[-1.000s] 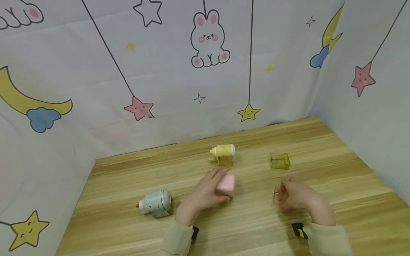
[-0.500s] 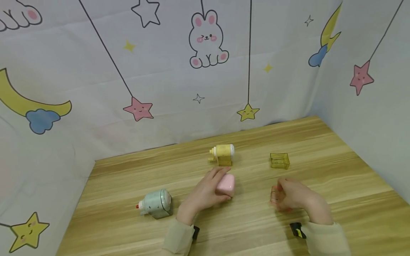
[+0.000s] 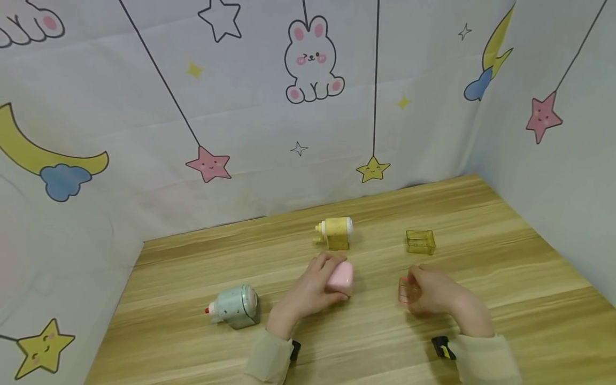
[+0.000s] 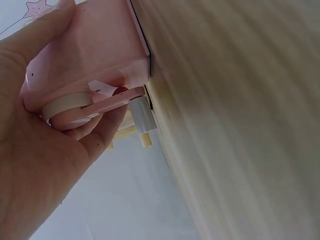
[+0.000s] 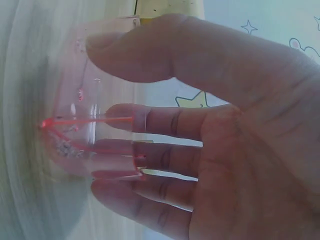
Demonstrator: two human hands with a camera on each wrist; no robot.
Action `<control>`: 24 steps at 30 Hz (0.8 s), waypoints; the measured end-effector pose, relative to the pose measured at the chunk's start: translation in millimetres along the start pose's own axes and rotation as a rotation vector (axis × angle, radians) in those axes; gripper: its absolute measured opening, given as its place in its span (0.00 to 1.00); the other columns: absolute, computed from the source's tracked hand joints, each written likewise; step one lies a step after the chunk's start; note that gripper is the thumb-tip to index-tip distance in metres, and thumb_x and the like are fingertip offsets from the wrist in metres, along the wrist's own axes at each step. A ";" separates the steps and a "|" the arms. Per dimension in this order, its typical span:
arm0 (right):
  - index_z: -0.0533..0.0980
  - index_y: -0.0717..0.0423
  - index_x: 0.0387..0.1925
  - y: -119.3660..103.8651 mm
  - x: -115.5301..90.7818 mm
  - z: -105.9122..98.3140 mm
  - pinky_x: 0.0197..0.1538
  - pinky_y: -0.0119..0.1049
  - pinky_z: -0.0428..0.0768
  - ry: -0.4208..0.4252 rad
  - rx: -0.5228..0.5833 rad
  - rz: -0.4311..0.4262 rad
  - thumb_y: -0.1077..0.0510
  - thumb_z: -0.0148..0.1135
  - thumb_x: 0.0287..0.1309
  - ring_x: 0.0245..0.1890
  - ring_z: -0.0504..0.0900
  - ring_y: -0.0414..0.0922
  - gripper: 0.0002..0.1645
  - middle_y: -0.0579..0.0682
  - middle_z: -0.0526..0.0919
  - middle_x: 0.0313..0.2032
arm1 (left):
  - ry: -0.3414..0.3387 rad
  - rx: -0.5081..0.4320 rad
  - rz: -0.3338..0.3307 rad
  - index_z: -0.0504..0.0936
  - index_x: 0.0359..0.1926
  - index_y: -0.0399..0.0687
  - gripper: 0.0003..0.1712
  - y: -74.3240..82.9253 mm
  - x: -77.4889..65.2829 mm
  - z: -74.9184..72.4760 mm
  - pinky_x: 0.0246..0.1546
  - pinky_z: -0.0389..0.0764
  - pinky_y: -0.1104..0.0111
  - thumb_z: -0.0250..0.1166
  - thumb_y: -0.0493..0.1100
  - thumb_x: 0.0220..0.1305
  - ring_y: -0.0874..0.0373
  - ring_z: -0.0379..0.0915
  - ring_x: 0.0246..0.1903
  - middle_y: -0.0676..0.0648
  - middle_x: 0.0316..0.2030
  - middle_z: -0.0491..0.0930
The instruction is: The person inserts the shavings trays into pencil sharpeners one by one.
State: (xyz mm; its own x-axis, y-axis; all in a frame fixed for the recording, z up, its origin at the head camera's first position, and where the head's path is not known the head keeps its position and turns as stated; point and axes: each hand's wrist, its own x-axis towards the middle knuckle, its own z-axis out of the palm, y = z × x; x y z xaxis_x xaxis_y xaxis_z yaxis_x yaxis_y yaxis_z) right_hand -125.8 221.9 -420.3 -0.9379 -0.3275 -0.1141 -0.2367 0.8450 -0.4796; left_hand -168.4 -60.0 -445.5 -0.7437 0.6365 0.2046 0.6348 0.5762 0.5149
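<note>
My left hand (image 3: 308,289) grips a pink crank pencil sharpener (image 3: 342,278) from its left side, thumb and fingers around the body. In the left wrist view its crank handle (image 4: 112,102) with a grey knob points away from the palm, and the body (image 4: 95,45) sits right at the wooden tabletop. My right hand (image 3: 433,291) pinches a clear pink shavings drawer (image 3: 408,291) to the right of the sharpener. In the right wrist view the thumb lies on one side of the drawer (image 5: 95,135) and the fingers show through and behind it, close to the table.
Behind the left hand stands a yellow crank sharpener (image 3: 337,230). A clear yellow drawer (image 3: 421,243) lies farther right. To the left is a pale green sharpener (image 3: 236,306) with a red tip. Printed cloth walls (image 3: 260,123) border the wooden table (image 3: 192,256).
My right hand has slid left with the clear pink drawer, nearer the pink sharpener. The left hand keeps its hold on the sharpener in nearly the same place.
</note>
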 end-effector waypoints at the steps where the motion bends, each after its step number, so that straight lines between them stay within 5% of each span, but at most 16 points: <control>1: 0.71 0.60 0.36 0.3 0.6 0.8 0.32 0.43 0.73 0.009 -0.007 -0.011 0.57 0.69 0.23 0.29 0.68 0.46 0.29 0.51 0.74 0.30 | -0.003 0.001 -0.001 0.61 0.62 0.54 0.40 0.2 0.2 0.2 0.45 0.75 0.58 0.67 0.53 0.49 0.58 0.57 0.51 0.50 0.53 0.64; 24: 0.74 0.62 0.39 -6.7 13.1 13.0 0.35 0.43 0.73 0.109 -0.072 -0.116 0.59 0.69 0.29 0.31 0.68 0.45 0.27 0.50 0.74 0.32 | 0.034 0.049 0.006 0.61 0.61 0.47 0.39 10.2 2.8 3.4 0.44 0.75 0.59 0.66 0.53 0.51 0.55 0.59 0.49 0.47 0.49 0.64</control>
State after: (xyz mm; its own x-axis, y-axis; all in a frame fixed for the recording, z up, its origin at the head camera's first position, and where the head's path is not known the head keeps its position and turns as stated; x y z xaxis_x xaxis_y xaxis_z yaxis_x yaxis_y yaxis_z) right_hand -133.1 206.4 -429.9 -0.9242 -0.3802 0.0353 -0.3589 0.8336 -0.4199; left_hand -163.2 -50.6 -442.6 -0.7462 0.6226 0.2357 0.6479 0.5978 0.4722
